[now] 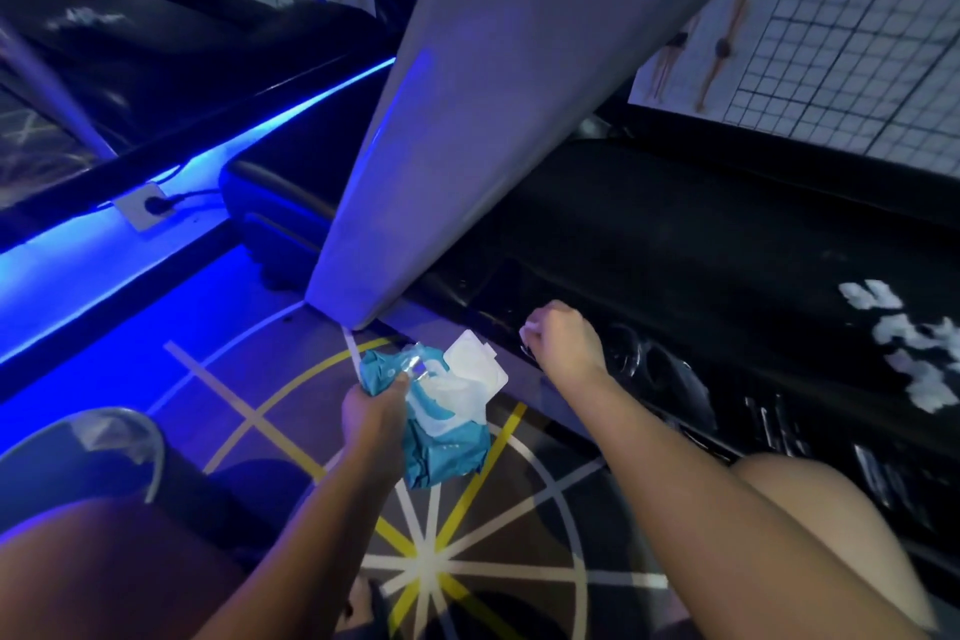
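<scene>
My left hand (pixel 375 405) grips a crumpled teal and white wet-wipe packet (pixel 447 437) with its flap (pixel 475 364) open, held above the patterned floor. My right hand (pixel 563 338) is curled into a fist against the edge of a black glossy surface (pixel 675 234), pinching a small white wipe (pixel 529 332) that barely shows between the fingers.
A grey slanted column (pixel 467 120) rises just beyond the hands. A bin with a clear liner (pixel 104 442) stands at lower left. White foam or residue patches (pixel 914 353) lie on the black surface at right. Blue strip light (pixel 208 161) runs along the left. My knees fill the bottom corners.
</scene>
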### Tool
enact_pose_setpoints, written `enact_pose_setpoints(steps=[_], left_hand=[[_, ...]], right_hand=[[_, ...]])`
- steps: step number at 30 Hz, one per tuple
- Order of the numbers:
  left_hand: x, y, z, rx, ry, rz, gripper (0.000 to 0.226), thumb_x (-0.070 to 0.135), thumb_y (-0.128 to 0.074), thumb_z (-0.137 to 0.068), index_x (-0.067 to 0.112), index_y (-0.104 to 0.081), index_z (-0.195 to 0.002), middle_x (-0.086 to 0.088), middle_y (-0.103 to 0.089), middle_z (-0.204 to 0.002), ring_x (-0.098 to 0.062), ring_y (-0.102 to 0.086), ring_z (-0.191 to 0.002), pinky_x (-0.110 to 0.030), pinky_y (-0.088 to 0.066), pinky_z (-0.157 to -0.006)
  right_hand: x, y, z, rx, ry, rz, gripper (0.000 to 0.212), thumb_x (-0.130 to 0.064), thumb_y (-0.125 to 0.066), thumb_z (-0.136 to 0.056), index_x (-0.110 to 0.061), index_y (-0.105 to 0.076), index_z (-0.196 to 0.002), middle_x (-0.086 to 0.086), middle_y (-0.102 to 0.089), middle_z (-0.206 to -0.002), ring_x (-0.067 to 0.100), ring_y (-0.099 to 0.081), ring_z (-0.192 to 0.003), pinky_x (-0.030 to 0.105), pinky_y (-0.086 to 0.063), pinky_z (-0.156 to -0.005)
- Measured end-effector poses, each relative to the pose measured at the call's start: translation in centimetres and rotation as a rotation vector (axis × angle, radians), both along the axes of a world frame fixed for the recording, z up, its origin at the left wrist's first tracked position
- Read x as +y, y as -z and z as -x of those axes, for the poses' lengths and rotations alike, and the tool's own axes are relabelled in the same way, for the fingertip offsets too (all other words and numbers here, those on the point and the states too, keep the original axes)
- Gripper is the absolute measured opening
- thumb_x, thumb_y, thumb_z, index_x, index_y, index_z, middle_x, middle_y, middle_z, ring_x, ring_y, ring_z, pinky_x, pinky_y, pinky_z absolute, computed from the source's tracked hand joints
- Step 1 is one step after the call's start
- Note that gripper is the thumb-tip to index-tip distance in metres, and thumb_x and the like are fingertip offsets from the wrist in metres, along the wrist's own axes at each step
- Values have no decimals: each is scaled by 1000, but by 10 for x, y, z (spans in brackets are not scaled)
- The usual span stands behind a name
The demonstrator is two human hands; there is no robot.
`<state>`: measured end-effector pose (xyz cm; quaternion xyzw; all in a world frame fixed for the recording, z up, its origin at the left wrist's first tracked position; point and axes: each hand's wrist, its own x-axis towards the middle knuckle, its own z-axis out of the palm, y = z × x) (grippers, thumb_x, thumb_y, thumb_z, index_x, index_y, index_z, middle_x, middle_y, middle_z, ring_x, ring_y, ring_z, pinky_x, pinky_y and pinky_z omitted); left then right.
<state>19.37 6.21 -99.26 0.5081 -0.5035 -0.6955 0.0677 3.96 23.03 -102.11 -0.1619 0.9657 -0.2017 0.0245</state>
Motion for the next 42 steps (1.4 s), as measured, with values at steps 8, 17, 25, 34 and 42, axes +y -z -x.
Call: enact_pose_setpoints(steps=[8, 17, 25, 34, 42], left_hand=[[-3, 8, -8, -6, 24, 41, 17, 15, -65, -105, 6, -61, -119, -22, -72, -110, -42, -73, -102, -59, -60, -94], [-1, 8, 6, -23, -10, 47, 21, 18, -69, -103, 9, -59, -119, -20, -72, -114, -41, -73, -103, -60, -60, -96], [13, 13, 17, -6, -41, -40, 25, 13, -69, -102, 1, -64, -124, -23, -73, -117, -43, -72, -107, -60, -58, -98], [1, 13, 12, -20, -68, -35, 24, 19, -71, -103, 9, -63, -122, -19, -74, -117, -42, -73, -106, -61, -59, -97], [-17, 28, 5, -11, -65, 15, 28, 20, -71, -101, 8, -64, -126, -19, -74, -116, -40, -74, -102, -60, -60, -95]], right_hand=[[-17, 10, 10, -23, -130, -17, 22, -15, -53, -95, -7, -63, -77, 10, -57, -91, 34, -60, -74, 36, -43, -58], [22, 12, 13, -38, -130, -103, 14, -17, -61, -88, -7, -71, -89, 6, -59, -99, 29, -61, -89, 33, -49, -69], [44, -5, 7, -191, -6, -188, 13, -14, -66, -79, -12, -74, -88, 8, -70, -94, 31, -69, -88, 33, -57, -75], [24, -4, 17, -159, 83, 252, 15, -21, -73, -86, -17, -71, -100, 1, -74, -90, 20, -66, -83, 28, -52, -71], [-31, 3, 29, -118, 136, 453, 13, 0, -69, -80, -12, -72, -78, -13, -64, -60, 3, -62, -62, 4, -40, -56]])
